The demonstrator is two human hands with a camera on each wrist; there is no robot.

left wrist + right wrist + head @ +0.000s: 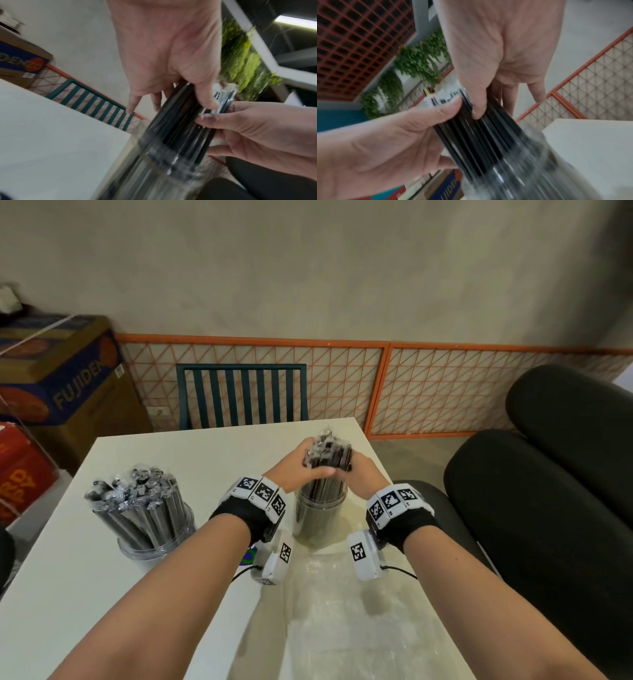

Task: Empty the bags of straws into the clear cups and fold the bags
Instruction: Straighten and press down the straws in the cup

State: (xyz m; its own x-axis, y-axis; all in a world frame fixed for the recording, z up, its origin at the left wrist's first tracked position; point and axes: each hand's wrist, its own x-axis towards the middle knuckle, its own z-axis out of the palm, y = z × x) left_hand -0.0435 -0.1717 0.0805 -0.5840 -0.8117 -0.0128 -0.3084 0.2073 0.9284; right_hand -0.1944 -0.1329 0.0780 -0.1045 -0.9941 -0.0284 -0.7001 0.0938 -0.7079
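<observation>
1. Both hands grasp one bundle of straws from opposite sides: the left hand curls its fingers and thumb round the bundle's upper part, and the right hand does the same, thumbs nearly meeting in front.
2. The bundle stands upright with its lower ends inside the near cup, which sits on the table between the two wrists.
3. Left of that cup stands a second cup, already full of straws that fan outward.
4. On the table just this side of the near cup lies a clear, crumpled bag, apparently emptied and not yet folded.
5. Handling, as I judge it: the straws are light, thin and individually film-wrapped, so slick; they are likely to slide and splay once freed. Hold high and all round, then ease off slowly.
6. The cup looks light and could tip if the bundle leans.
7. The bag is limp and slippery; take it by its edges to fold.
8. Writing: the box far left of the cup reads "FUJIDEN"; the left wrist view shows "DENZO" on it.
</observation>
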